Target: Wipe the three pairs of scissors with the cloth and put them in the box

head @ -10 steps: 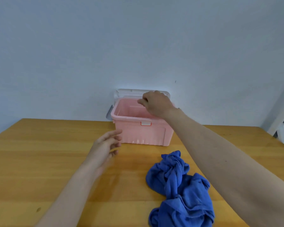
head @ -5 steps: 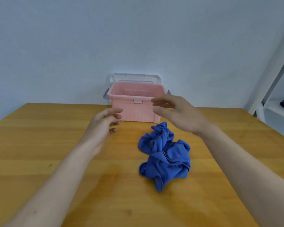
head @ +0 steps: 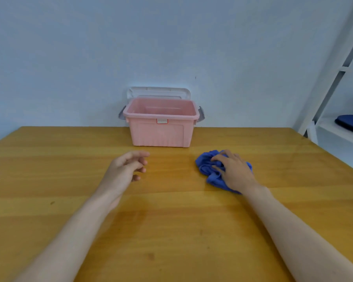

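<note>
- Scissors do not show anywhere in the head view; whether any lie inside the box cannot be told, since its floor is hidden behind the front wall.
- The box (head: 161,132) is pink, with its top uncovered, and stands at the far middle of the desk (head: 49,180), at 12 o'clock from the two hands, close to the wall.
- A white lid (head: 158,92) stands upright just behind the box, leaning at the wall; grey clips stick out at the box's left and right ends.
- The cloth (head: 207,165) is blue and bunched up, lying on the desk at about 4 o'clock from the box and well apart from it.
- The right hand (head: 234,170) lies palm down on top of the cloth, fingers bent over the folds and pressing into them.
- The left hand (head: 125,167) is just above the desk at about 7 o'clock from the box, holding nothing, its fingers loosely curved and slightly spread; it looks a little blurred.
- The two hands are well apart, the left at 9 o'clock from the right.
- A white shelf (head: 334,129) stands off the desk's right edge at 3 o'clock, with a dark blue thing (head: 352,124) lying on it.
</note>
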The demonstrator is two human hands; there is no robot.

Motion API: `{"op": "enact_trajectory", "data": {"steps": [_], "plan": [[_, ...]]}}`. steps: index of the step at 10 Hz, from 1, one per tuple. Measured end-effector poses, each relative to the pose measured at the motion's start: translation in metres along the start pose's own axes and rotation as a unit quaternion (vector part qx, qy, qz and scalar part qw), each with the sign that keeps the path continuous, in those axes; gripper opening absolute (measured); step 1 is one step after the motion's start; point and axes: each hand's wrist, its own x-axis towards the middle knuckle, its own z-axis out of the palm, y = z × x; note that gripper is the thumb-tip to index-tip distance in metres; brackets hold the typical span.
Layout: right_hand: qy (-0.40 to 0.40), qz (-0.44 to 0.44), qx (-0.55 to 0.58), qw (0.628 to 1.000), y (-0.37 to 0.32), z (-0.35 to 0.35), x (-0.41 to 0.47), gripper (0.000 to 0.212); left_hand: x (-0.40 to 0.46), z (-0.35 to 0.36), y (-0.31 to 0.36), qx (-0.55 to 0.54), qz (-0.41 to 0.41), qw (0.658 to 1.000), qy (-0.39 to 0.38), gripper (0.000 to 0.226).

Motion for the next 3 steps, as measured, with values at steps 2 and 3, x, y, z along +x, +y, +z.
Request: {"op": "enact_trajectory", "data": {"steps": [2, 3], "plan": [[0.017, 0.029, -0.028, 0.999, 0.008, -0.003, 0.003, 0.047, 0.004, -0.001, -0.005, 0.015, -0.001, 1.0, -0.009, 0.03], [0.045, 0.06, 0.006, 0.997, -0.004, -0.015, 0.003, 0.055, 0.004, -0.002, -0.009, 0.004, -0.012, 1.0, 0.011, 0.031]]}}
